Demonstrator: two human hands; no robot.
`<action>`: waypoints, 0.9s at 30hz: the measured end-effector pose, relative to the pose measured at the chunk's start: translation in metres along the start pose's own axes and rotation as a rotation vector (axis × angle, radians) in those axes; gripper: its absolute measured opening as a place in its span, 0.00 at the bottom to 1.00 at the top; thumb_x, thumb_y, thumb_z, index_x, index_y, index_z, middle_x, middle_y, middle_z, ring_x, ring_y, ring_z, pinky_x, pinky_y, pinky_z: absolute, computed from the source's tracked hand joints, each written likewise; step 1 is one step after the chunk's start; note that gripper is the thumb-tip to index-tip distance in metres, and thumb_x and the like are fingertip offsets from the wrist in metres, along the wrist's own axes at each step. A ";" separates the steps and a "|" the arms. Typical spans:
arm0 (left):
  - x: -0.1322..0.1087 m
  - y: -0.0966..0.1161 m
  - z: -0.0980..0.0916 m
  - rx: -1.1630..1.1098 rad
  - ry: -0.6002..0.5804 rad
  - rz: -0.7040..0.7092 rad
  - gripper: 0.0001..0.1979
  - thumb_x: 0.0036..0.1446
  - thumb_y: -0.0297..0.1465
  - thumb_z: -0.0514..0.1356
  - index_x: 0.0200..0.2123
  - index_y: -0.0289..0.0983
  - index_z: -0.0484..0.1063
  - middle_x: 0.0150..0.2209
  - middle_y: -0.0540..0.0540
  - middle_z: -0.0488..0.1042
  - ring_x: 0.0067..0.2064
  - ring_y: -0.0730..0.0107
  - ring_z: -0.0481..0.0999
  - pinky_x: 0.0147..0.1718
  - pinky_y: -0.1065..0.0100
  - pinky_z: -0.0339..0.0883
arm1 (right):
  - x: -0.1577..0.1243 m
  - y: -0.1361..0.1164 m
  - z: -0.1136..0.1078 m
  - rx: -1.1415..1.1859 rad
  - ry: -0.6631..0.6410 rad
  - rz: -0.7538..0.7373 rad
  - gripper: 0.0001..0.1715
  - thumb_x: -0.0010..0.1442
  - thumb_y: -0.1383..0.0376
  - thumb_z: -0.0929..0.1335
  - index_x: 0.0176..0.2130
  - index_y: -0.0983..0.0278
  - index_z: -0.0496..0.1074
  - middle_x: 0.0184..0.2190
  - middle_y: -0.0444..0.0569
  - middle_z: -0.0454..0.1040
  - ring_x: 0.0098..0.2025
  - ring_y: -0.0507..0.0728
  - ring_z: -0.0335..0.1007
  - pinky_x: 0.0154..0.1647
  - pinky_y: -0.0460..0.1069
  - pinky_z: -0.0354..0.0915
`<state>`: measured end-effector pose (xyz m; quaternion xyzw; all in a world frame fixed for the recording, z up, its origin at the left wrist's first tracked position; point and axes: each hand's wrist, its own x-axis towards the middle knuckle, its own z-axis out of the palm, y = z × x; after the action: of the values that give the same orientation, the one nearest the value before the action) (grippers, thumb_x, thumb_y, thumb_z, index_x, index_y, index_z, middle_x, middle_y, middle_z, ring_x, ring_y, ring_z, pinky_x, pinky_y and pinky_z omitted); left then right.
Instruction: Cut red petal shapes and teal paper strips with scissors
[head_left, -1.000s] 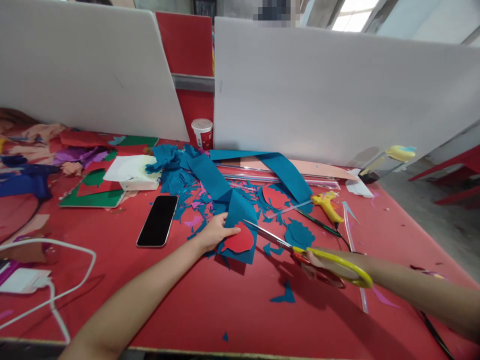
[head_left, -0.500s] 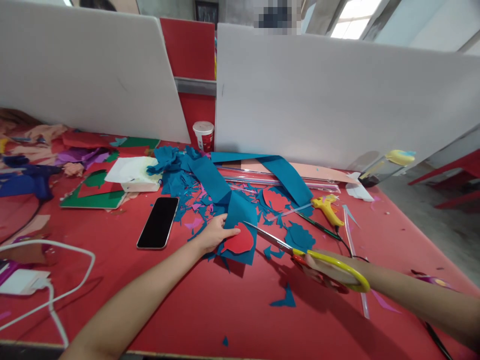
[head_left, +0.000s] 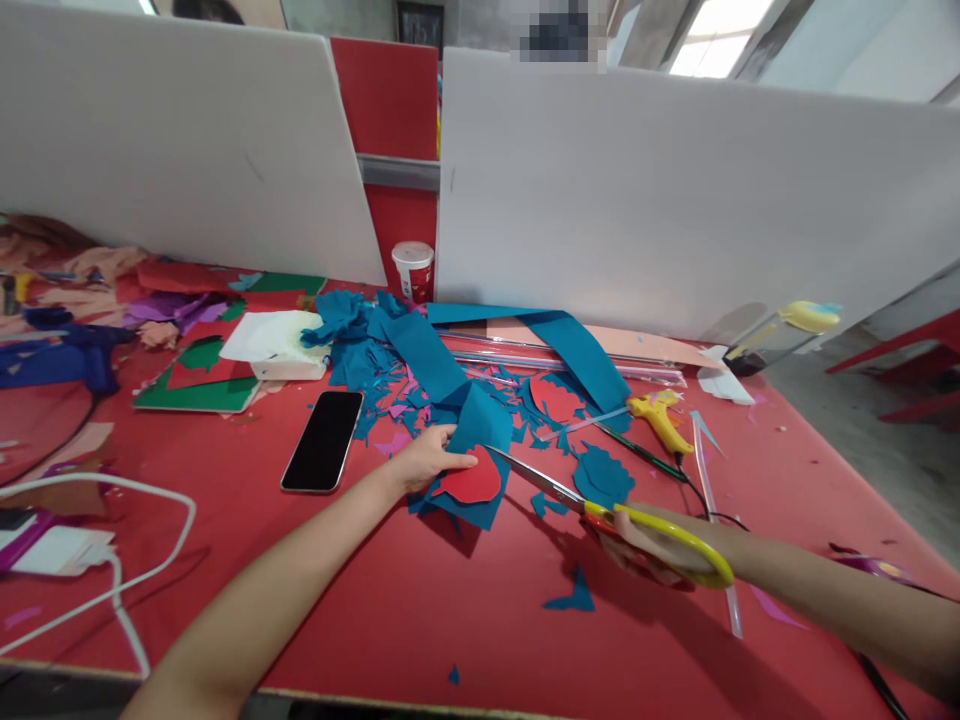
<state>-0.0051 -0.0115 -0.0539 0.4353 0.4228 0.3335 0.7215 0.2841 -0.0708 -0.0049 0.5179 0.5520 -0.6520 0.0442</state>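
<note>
My left hand (head_left: 424, 460) pinches a red paper cutout (head_left: 474, 480) against a blue strip (head_left: 484, 420), thumb on top and the other fingers hidden beneath. The red piece has a rounded, petal-like outline. In my right hand (head_left: 637, 545) are large scissors (head_left: 551, 485) with yellow and red handles. Their blades point left, tips at the upper right edge of the red cutout, over the blue sheet. The blades look nearly closed. Beside the scissors lies a scalloped blue cutout (head_left: 602, 475), and farther back another red cutout (head_left: 553, 398) rests on blue material.
A phone (head_left: 322, 442) lies left of my left hand. Blue scraps (head_left: 364, 345) pile up behind it, near a paper cup (head_left: 413, 268). A yellow glue gun (head_left: 660, 418) sits at right with its cord. White boards (head_left: 675, 200) stand along the back; a white cable (head_left: 120, 590) crosses the left.
The blue strip and red cutout have turned slightly and shifted a little left in my left hand. The scissors stay at the cutout's edge. The whole view has moved slightly.
</note>
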 end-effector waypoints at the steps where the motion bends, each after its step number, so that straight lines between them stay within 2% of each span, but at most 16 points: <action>1: 0.000 0.001 0.000 -0.003 -0.004 -0.008 0.18 0.31 0.30 0.69 0.28 0.34 0.68 0.28 0.48 0.74 0.31 0.68 0.74 0.35 0.65 0.65 | -0.002 -0.004 0.001 -0.020 -0.016 0.010 0.35 0.46 0.37 0.53 0.21 0.65 0.61 0.16 0.39 0.59 0.11 0.41 0.50 0.11 0.38 0.50; 4: -0.001 0.001 -0.002 -0.013 -0.018 -0.026 0.19 0.30 0.30 0.69 0.28 0.33 0.68 0.26 0.48 0.74 0.28 0.69 0.73 0.33 0.65 0.65 | -0.009 -0.015 0.005 -0.025 -0.044 0.033 0.39 0.43 0.34 0.53 0.23 0.66 0.63 0.16 0.38 0.58 0.12 0.42 0.50 0.12 0.38 0.49; 6: -0.001 0.001 -0.002 -0.019 -0.024 -0.031 0.19 0.29 0.30 0.69 0.28 0.33 0.68 0.26 0.48 0.74 0.28 0.69 0.73 0.33 0.66 0.66 | -0.012 -0.019 0.007 0.006 -0.028 0.056 0.41 0.40 0.33 0.54 0.27 0.66 0.64 0.19 0.40 0.60 0.13 0.42 0.50 0.12 0.39 0.48; 10: 0.000 0.001 -0.003 -0.017 -0.024 -0.032 0.19 0.29 0.30 0.70 0.27 0.33 0.68 0.26 0.48 0.74 0.31 0.67 0.74 0.34 0.66 0.66 | -0.013 -0.018 0.007 -0.023 -0.002 0.077 0.44 0.38 0.32 0.54 0.32 0.65 0.66 0.26 0.43 0.62 0.16 0.42 0.51 0.16 0.41 0.52; 13: 0.001 0.000 -0.004 -0.009 -0.029 -0.028 0.20 0.29 0.30 0.70 0.29 0.33 0.69 0.28 0.46 0.75 0.33 0.65 0.74 0.35 0.66 0.66 | -0.013 -0.017 0.005 -0.049 -0.034 0.074 0.44 0.38 0.32 0.53 0.32 0.65 0.66 0.26 0.43 0.62 0.16 0.43 0.51 0.17 0.42 0.53; 16: 0.001 -0.002 -0.005 0.001 -0.047 -0.025 0.19 0.30 0.29 0.69 0.30 0.32 0.70 0.30 0.45 0.76 0.34 0.65 0.75 0.35 0.66 0.66 | -0.014 -0.021 0.004 -0.047 -0.054 0.054 0.43 0.39 0.32 0.54 0.31 0.65 0.65 0.24 0.42 0.61 0.17 0.43 0.50 0.17 0.42 0.52; 20: -0.001 -0.003 -0.003 0.005 -0.081 -0.025 0.19 0.31 0.29 0.69 0.30 0.32 0.71 0.30 0.45 0.76 0.33 0.65 0.75 0.36 0.65 0.66 | -0.014 -0.026 0.004 -0.037 -0.081 0.040 0.42 0.40 0.33 0.53 0.32 0.65 0.64 0.27 0.44 0.62 0.17 0.43 0.50 0.17 0.42 0.53; 27: -0.003 0.000 0.002 -0.009 -0.122 -0.021 0.18 0.31 0.29 0.69 0.30 0.32 0.71 0.28 0.47 0.76 0.30 0.69 0.74 0.34 0.67 0.66 | -0.009 -0.018 0.002 -0.088 -0.127 -0.044 0.42 0.48 0.36 0.49 0.36 0.65 0.67 0.25 0.44 0.62 0.17 0.44 0.51 0.19 0.43 0.54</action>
<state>-0.0050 -0.0152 -0.0527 0.4471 0.3813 0.3005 0.7513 0.2758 -0.0701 0.0131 0.4608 0.5875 -0.6594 0.0873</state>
